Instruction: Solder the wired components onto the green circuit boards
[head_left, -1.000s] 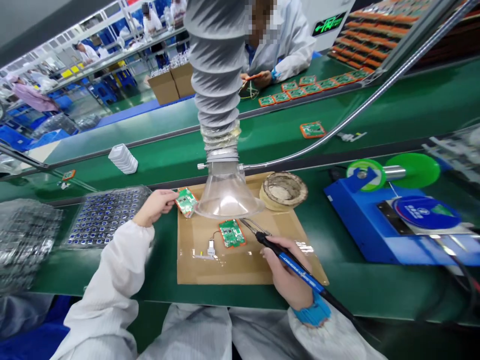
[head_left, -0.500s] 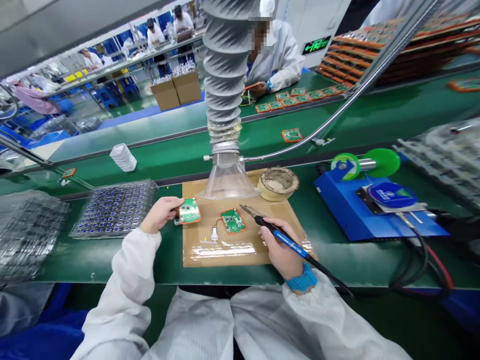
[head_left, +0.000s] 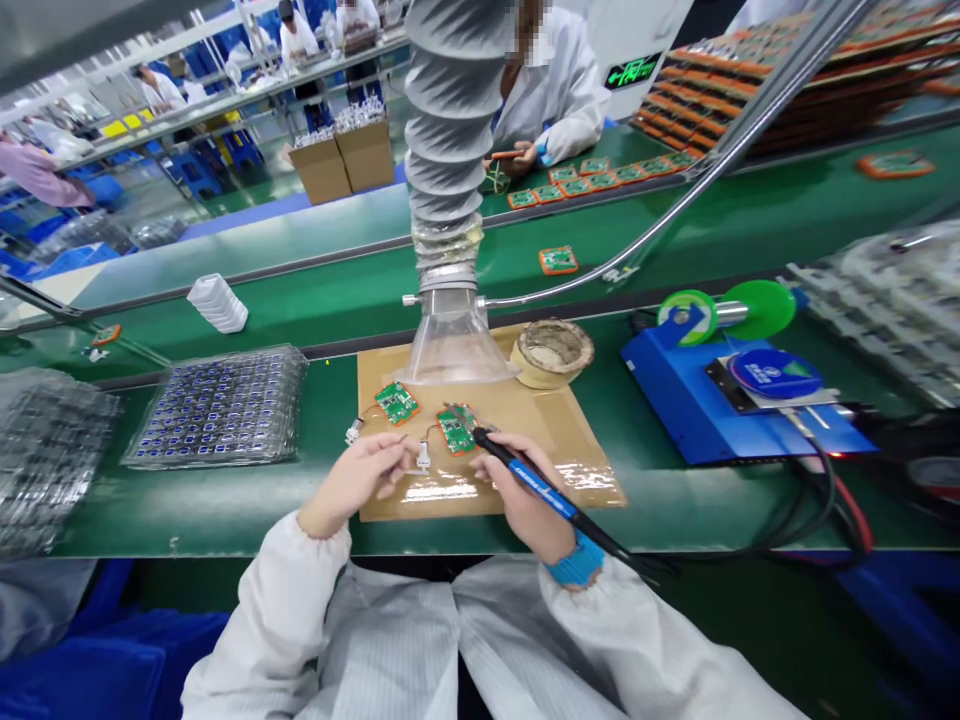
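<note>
My right hand point(head_left: 529, 490) grips a black and blue soldering iron point(head_left: 536, 480), its tip over the green circuit board point(head_left: 456, 428) with an orange edge. That board lies on a taped brown cardboard sheet point(head_left: 547, 430), and a thin wire runs from it to a small white connector point(head_left: 424, 456). My left hand point(head_left: 367, 475) is just left of this connector, thumb and forefinger pinched together; what is between them is too small to make out. Beyond my left hand a second circuit board point(head_left: 396, 402) lies flat, wired to another white connector point(head_left: 354, 431).
A clear fume hood point(head_left: 457, 350) hangs over the sheet, beside a round pot point(head_left: 553, 352). The blue soldering station point(head_left: 675, 400) with a green reel stands right. Stacked plastic trays point(head_left: 217, 410) lie left. Across the green conveyor point(head_left: 315, 300) a co-worker point(head_left: 570, 90) handles boards.
My left hand has let go of the second board, now lying on the cardboard, and moved right toward the connector. My right hand has moved left, bringing the soldering iron over the other board.
</note>
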